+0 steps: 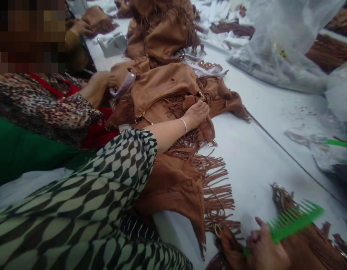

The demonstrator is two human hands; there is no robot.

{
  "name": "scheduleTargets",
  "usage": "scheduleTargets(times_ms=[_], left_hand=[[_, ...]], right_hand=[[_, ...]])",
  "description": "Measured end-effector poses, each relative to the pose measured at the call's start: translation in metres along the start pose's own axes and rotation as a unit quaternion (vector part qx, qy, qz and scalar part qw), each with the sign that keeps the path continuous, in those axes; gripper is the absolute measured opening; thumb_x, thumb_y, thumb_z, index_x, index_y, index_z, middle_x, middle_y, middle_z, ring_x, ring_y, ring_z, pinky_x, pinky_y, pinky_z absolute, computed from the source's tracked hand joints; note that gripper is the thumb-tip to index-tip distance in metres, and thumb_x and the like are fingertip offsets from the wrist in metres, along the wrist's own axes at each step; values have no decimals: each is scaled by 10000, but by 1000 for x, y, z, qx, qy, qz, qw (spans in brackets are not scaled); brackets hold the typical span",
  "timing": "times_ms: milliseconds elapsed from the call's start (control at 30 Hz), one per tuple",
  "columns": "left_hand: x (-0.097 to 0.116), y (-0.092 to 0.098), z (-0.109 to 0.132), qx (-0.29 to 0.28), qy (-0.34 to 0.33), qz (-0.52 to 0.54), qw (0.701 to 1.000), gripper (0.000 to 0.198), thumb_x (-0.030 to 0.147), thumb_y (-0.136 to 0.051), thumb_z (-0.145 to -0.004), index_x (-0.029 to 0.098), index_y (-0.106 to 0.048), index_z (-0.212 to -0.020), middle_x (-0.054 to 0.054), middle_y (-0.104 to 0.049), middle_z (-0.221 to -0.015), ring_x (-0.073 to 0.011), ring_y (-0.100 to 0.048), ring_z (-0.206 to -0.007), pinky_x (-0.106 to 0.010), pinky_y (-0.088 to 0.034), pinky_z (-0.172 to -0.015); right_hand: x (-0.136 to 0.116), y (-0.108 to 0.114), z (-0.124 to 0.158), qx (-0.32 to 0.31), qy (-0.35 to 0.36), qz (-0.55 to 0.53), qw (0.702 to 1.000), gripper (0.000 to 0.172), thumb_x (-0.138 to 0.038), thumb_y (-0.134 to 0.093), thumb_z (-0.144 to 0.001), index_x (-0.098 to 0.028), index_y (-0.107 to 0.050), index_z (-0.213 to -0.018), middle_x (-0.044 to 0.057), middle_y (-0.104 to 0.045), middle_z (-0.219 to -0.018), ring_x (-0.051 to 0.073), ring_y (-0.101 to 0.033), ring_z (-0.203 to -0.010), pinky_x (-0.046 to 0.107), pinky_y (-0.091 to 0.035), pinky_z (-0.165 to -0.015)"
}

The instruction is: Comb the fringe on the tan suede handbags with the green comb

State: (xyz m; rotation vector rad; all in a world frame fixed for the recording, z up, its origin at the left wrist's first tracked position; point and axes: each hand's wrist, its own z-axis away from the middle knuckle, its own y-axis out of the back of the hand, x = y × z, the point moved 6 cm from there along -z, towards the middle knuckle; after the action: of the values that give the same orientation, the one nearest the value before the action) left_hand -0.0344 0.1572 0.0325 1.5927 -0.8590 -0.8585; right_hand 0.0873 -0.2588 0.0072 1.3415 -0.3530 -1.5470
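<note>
My left hand (197, 112), with a silver bracelet at its wrist, reaches across to a brown fringed bag (165, 80) on the white table. Its fingers are closed on the bag beside a metal fitting. At the lower right my right hand (266, 245) grips a green wide-toothed comb (297, 221), teeth pointing up and away. Under and beside that hand lies another brown bag (311, 247). Between my hands, a brown bag (173, 187) spreads its long fringe over the table, and its near corner hangs over the edge.
A person in a speckled sleeve (47, 108) has a hand on the left of the bag my left hand holds. More brown bags (165, 33) are piled beyond. Clear plastic (283, 48) lies at the upper right, and a dark seam (291, 159) crosses the white table (246, 150).
</note>
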Motion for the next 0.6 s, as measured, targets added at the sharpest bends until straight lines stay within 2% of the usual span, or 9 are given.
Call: scheduleTargets(times_ms=[33,100,167,233,333,433,500,533,600], left_hand=[[-1,-5,-1,-8,9,11,1000,401,17,-228,-882,-151,-451,-1170,-223,-547,-1152,-289,-449,-1179,-446,-247,-1051],[2,-11,5,-29,1,31,999,388,45,-324,-871,-145,-446,-1187,-240,-529,-1188,-309,-445,-1196,-456,-263,-1046],[8,-5,21,-31,-30,61,997,430,73,-437,-836,-79,-441,-1238,-203,-507,-1248,-316,-410,-1236,-462,-270,-1050],[14,15,52,-2,-54,106,993,508,88,-510,-786,35,-438,-1287,-138,-491,-1300,-294,-366,-1278,-449,-270,-1069],[16,55,140,58,3,157,986,447,146,-515,-805,129,-486,-1250,-111,-537,-1254,-226,-421,-1239,-413,-314,-1071],[20,79,262,59,194,170,964,414,293,-566,-806,149,-519,-1191,-124,-549,-1223,-254,-448,-1211,-440,-345,-1053],[23,83,344,39,412,182,892,506,424,-613,-757,134,-526,-1162,-145,-555,-1183,-295,-466,-1178,-475,-359,-1031],[28,80,382,26,532,201,822,594,504,-644,-705,116,-532,-1140,-161,-558,-1158,-325,-475,-1160,-504,-365,-1015],[54,61,436,-25,709,334,621,664,614,-638,-663,103,-560,-1080,-171,-596,-1076,-355,-539,-1072,-541,-425,-928]], right_hand=[[0,9,-1,17,-11,-9,1000,666,-604,-349,-845,-70,-576,-1172,23,-534,-526,193,-520,-453,285,-420,-419],[-6,9,1,-25,15,22,999,621,-612,-352,-845,-101,-614,-1080,25,-552,-550,183,-539,-483,267,-435,-442],[-17,-12,15,-134,92,88,983,521,-621,-414,-818,-171,-648,-941,30,-606,-614,185,-587,-564,253,-465,-505],[-29,-40,41,-216,191,149,946,472,-621,-484,-779,-201,-635,-930,48,-661,-771,209,-627,-706,265,-488,-596],[-37,-73,75,-220,291,280,888,483,-569,-527,-777,-167,-578,-1038,112,-641,-975,255,-631,-814,313,-479,-614],[-35,-95,89,-223,322,393,832,322,-429,-455,-863,-157,-549,-1007,116,-625,-936,241,-637,-781,303,-448,-582],[-36,-101,89,-253,321,393,824,235,-358,-447,-870,-168,-543,-968,103,-638,-905,231,-641,-801,297,-440,-624],[-38,-102,88,-270,316,384,824,217,-340,-452,-863,-171,-541,-966,100,-647,-899,230,-643,-808,300,-434,-644],[-47,-99,88,-294,302,359,833,217,-319,-477,-835,-169,-542,-977,96,-661,-886,233,-646,-804,304,-420,-666]])
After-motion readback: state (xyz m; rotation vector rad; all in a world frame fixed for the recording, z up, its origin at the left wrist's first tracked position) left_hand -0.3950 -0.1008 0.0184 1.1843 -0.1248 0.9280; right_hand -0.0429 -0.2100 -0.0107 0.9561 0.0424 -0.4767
